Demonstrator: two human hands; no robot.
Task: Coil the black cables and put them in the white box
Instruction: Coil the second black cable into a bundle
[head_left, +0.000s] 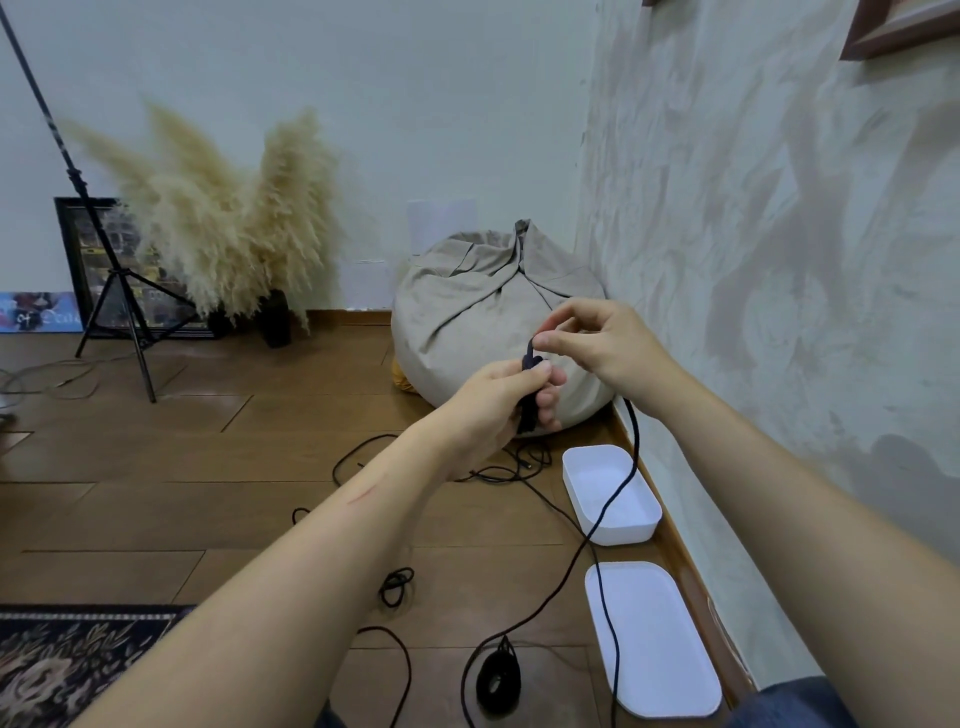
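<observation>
Held up in front of me is a folded bundle of black cable (529, 395), which my left hand (501, 402) grips around its middle. My right hand (597, 343) pinches the cable's top loop just above the left hand. From there the loose length of the same cable (618, 488) hangs down across the open white box (613, 493) and its lid (649, 634) to the floor. Several other black cables (397, 584) lie loose on the wooden floor. A coiled black cable (498, 680) lies near the lid.
A beige beanbag (488, 312) sits in the corner behind my hands. The textured wall (779, 260) runs along the right. A tripod (119, 291), pampas grass in a dark vase (275, 317) and framed pictures stand at back left. A patterned rug (67, 660) lies at lower left.
</observation>
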